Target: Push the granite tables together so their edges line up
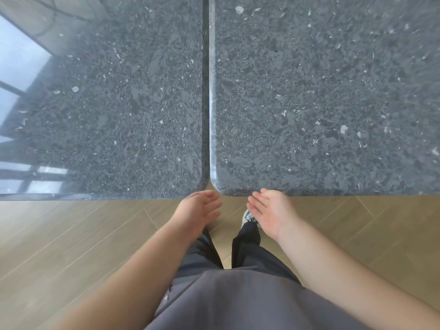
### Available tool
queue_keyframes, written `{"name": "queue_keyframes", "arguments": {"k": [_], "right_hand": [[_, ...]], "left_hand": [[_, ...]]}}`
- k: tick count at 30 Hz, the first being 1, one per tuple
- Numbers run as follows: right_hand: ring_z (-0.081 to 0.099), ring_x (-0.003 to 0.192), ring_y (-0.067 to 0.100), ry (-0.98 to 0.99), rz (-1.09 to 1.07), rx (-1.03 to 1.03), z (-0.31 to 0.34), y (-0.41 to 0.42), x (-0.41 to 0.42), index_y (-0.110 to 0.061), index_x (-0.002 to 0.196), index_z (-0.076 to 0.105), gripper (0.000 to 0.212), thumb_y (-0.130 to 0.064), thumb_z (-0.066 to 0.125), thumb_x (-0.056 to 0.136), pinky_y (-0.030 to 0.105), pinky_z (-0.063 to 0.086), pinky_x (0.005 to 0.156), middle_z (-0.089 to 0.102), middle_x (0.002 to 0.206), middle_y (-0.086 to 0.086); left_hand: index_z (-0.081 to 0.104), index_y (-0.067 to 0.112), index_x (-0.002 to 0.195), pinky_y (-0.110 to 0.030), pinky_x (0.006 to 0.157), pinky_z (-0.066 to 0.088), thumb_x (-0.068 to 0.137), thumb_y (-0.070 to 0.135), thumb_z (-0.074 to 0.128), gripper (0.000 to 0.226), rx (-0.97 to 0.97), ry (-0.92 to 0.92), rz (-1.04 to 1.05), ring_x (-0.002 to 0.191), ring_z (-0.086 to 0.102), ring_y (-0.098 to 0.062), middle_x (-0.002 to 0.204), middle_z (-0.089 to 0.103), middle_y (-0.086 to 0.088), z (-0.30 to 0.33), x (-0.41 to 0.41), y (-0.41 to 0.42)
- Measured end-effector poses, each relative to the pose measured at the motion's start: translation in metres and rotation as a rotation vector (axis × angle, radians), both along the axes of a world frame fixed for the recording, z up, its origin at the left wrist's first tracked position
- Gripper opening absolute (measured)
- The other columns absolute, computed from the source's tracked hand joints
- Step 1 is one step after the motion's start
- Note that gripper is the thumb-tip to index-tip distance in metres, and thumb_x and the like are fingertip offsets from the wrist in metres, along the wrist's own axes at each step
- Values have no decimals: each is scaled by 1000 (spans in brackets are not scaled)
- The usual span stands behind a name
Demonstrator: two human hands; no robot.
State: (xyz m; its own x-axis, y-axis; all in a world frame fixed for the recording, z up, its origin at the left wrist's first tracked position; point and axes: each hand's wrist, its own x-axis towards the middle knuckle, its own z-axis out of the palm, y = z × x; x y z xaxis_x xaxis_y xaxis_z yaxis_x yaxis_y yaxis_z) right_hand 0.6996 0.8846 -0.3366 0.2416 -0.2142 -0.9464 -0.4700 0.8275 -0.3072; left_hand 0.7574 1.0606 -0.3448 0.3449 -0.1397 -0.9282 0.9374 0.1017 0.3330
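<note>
Below the head camera, the left granite bench [102,103] and right granite bench [321,103] are seen side by side, seam narrow, front edges slightly offset. Left hand [198,209] and right hand [271,210] are held open, empty. A final aligning nudge is judged next.
</note>
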Motion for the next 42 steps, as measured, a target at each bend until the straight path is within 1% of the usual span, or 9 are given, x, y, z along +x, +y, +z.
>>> {"name": "queue_keyframes", "arguments": {"k": [3,8,13,19,25,29,32,36,42], "right_hand": [[66,108,25,-56,164,-148,23,-1,0,-6,122,58,30,1,39,101,37,54,88,67,118,14],[70,84,18,-267,348,-378,60,0,12,-12,98,66,29,3,41,97,29,56,71,73,81,1],[68,82,17,-526,494,-597,92,12,34,-17,96,66,26,-6,43,89,28,56,74,71,83,0],[67,80,19,-622,481,-675,114,39,45,-13,97,65,24,-7,44,87,29,57,75,70,80,-1],[66,78,17,-584,377,-705,116,53,39,-13,96,64,26,0,42,90,29,55,74,69,79,-2],[66,76,15,-522,350,-703,112,44,27,-12,95,64,32,8,38,94,29,56,74,68,77,-1],[65,74,15,-485,354,-678,106,24,14,-8,97,63,33,11,37,95,30,57,74,67,77,1],[63,70,12,-420,354,-587,90,-15,-10,-6,97,63,33,12,35,96,29,56,72,65,78,4],[62,60,9,-320,426,-432,51,-84,-41,-8,94,63,36,13,34,94,25,54,65,65,70,1]], "left_hand": [[65,3,105,-47,92,56,100,-7,40,27,94,-157,-106,96,71,-30,114,69,-20,20,11,37],[66,8,99,-42,86,57,97,-8,41,29,127,-433,-100,97,73,-29,99,74,-11,64,38,80],[64,11,100,-36,84,62,95,-7,40,31,104,-703,-119,90,73,-22,89,74,0,103,65,90],[65,15,103,-34,82,60,90,5,45,26,25,-883,-188,90,73,-24,94,73,-3,127,81,94],[64,14,102,-33,80,59,88,6,45,25,-19,-839,-229,86,72,-21,90,73,0,127,81,95],[64,14,102,-37,83,60,94,-2,42,28,-10,-794,-257,86,72,-21,90,73,-1,118,72,84],[64,13,101,-33,80,60,97,-6,39,31,24,-739,-240,85,72,-20,88,73,0,105,54,61],[63,12,102,-35,77,59,99,-6,40,29,35,-607,-201,82,72,-18,87,73,0,80,13,16],[62,8,106,-37,74,59,98,-1,47,20,38,-350,-18,83,75,-22,92,73,-6,30,-40,-67]]}}
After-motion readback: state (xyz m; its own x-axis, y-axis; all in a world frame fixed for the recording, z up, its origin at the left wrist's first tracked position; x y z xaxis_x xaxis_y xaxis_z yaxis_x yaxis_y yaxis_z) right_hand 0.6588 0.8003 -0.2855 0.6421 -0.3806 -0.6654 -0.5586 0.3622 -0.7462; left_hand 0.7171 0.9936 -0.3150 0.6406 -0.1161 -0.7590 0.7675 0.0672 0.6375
